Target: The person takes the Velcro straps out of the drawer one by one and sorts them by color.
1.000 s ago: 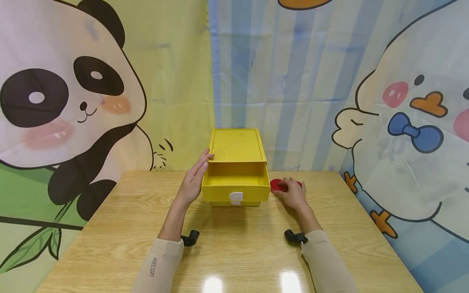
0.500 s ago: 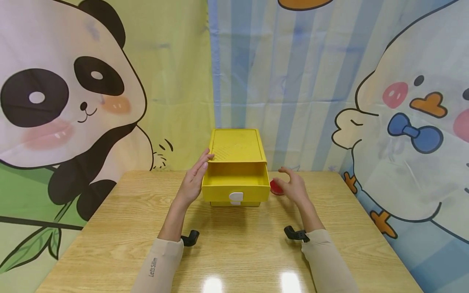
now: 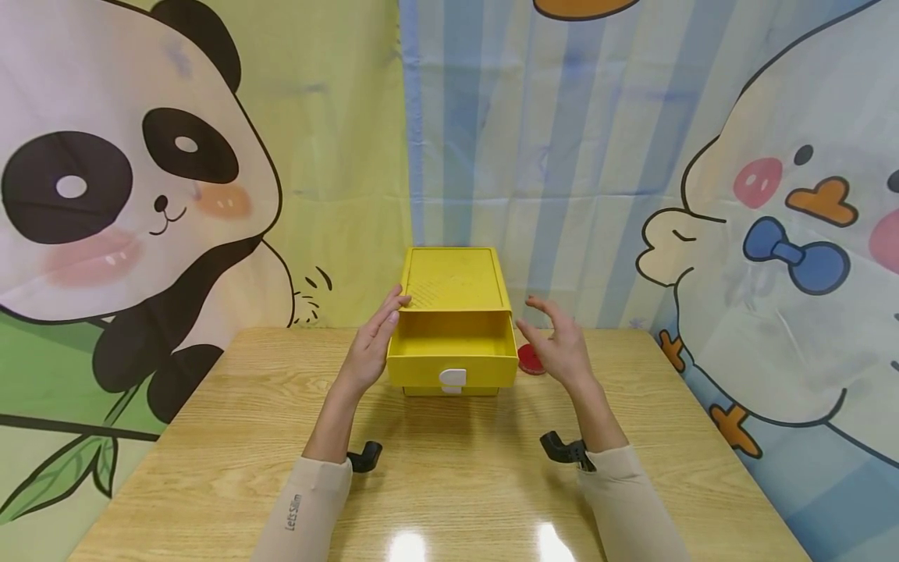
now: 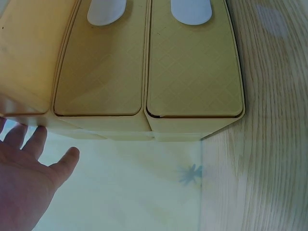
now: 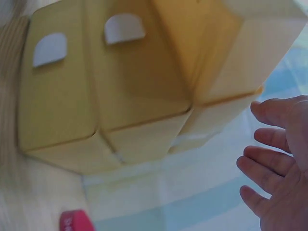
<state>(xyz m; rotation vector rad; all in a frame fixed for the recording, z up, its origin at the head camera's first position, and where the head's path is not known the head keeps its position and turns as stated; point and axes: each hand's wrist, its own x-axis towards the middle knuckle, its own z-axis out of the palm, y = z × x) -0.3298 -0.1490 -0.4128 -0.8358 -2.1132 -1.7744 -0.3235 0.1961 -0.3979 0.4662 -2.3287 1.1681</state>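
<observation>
A yellow drawer box [image 3: 456, 275] stands on the table with its top drawer [image 3: 421, 372] pulled out; nothing shows inside that drawer. My left hand [image 3: 368, 347] lies along the left side of the box, fingers straight, fingertips at the top edge. In the left wrist view two closed lower drawers [image 4: 195, 72] with white handles appear. My right hand [image 3: 564, 347] hovers beside the box's right side, fingers spread and holding nothing. Below it a flat, round red thing [image 3: 531, 360] sits on the table, partly hidden by the hand; pale lettering marks its side in the right wrist view.
The wooden table [image 3: 449, 484] backs onto a printed cloth [image 3: 597, 195] with a panda and a white bird. Black wrist mounts [image 3: 365, 457] stick out from both forearms.
My right hand has let go of the red thing and risen off it, moving up beside the drawer box with fingers spreading. The left hand and the box have stayed put.
</observation>
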